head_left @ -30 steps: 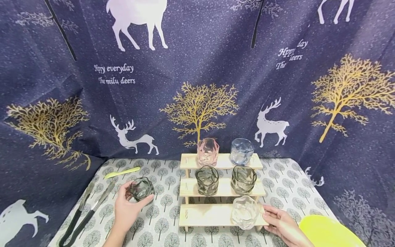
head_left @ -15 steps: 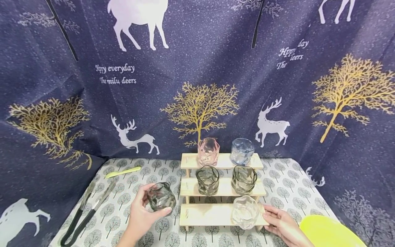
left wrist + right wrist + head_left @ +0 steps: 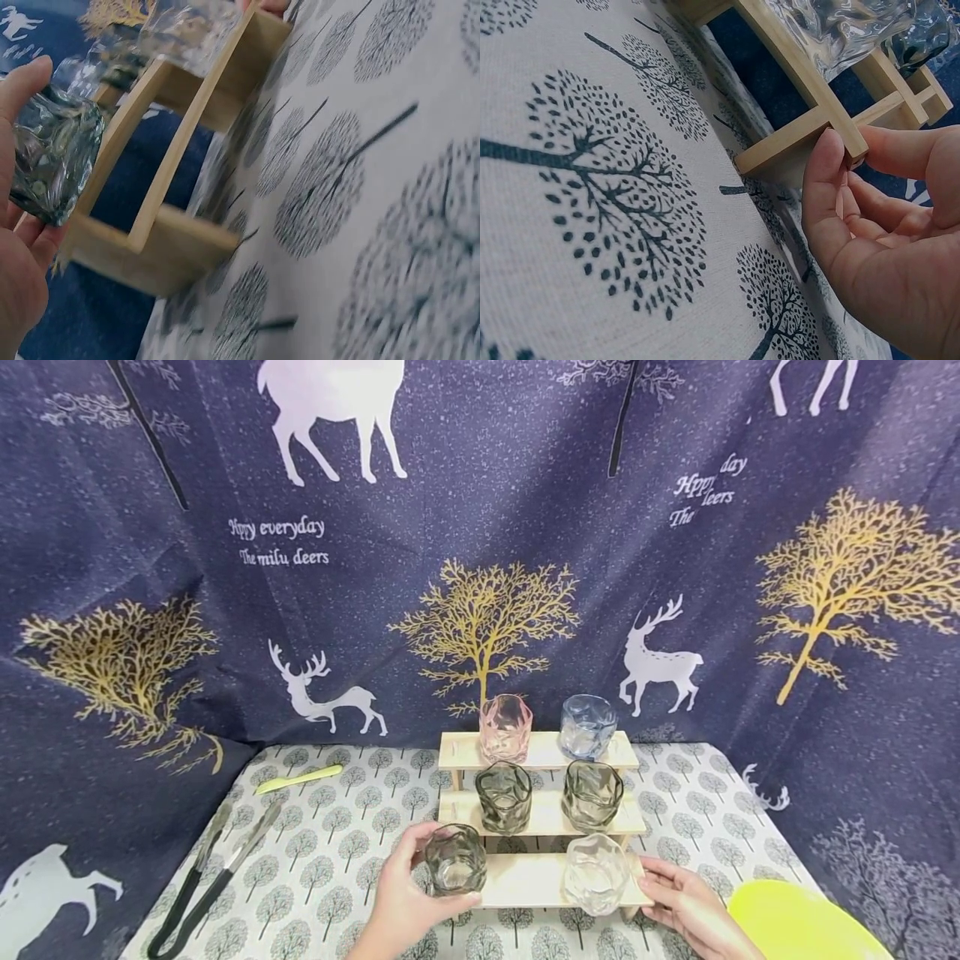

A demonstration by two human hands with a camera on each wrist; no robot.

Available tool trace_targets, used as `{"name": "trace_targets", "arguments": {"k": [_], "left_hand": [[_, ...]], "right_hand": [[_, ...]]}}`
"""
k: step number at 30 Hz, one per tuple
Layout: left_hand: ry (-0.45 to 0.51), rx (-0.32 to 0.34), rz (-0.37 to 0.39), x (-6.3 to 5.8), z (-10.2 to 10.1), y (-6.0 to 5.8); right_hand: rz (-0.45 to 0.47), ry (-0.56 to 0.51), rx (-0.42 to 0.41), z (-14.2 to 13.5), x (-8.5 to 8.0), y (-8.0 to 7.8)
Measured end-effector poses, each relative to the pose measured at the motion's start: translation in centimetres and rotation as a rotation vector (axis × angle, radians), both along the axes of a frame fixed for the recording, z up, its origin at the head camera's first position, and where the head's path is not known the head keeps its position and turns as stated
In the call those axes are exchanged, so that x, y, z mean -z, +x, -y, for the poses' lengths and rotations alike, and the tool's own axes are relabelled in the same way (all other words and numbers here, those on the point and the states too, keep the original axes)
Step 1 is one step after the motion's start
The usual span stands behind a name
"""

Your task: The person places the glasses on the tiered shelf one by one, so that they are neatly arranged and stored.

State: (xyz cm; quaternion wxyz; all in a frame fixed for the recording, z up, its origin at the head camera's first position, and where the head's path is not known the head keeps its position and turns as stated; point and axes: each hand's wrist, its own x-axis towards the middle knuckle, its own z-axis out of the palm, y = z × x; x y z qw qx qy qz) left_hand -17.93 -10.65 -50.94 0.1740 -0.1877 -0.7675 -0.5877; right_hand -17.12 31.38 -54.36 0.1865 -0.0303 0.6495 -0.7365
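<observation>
My left hand point(image 3: 408, 895) grips a smoky grey glass tumbler point(image 3: 456, 862), thumb along its near side and fingers behind. The tumbler overlaps the left end of the lowest step of a three-tier wooden stand point(image 3: 525, 878) in the head view; in the left wrist view the grey tumbler point(image 3: 58, 150) is beside the stand's end. At the other end of that step, my right hand point(image 3: 686, 906) pinches the board's corner between thumb and finger, as the right wrist view shows the hand point(image 3: 889, 240) close up. A clear tumbler point(image 3: 596, 875) sits on that step's right side.
Two dark grey tumblers, one left point(image 3: 504, 797) and one right point(image 3: 592, 796), stand on the middle step. Above are a pink tumbler point(image 3: 506, 729) and a blue tumbler point(image 3: 588, 727). Black-handled tongs point(image 3: 213, 889), a yellow-green knife point(image 3: 298, 779) and a yellow round object point(image 3: 798, 918) lie around.
My left hand has carried the grey tumbler rightward and nearer, from over the cloth to the stand's lowest step. My right hand stays at the board's corner.
</observation>
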Motion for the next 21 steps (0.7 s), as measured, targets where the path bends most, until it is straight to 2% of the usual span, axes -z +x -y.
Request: {"name": "trace_targets", "arguments": {"k": [8,11,21], "left_hand": [[-0.044,-0.029,0.111,0.7,-3.1,0.2],[-0.076,-0.045,0.124,0.9,-3.9,0.3],[-0.149,-0.041,0.169,1.4,-5.3,0.1]], "right_hand": [[0.011,0.016,0.016,0.1,-0.1,0.1],[0.006,0.019,0.015,0.0,0.0,0.1],[0.002,0.024,0.021,0.1,-0.2,0.1]]}}
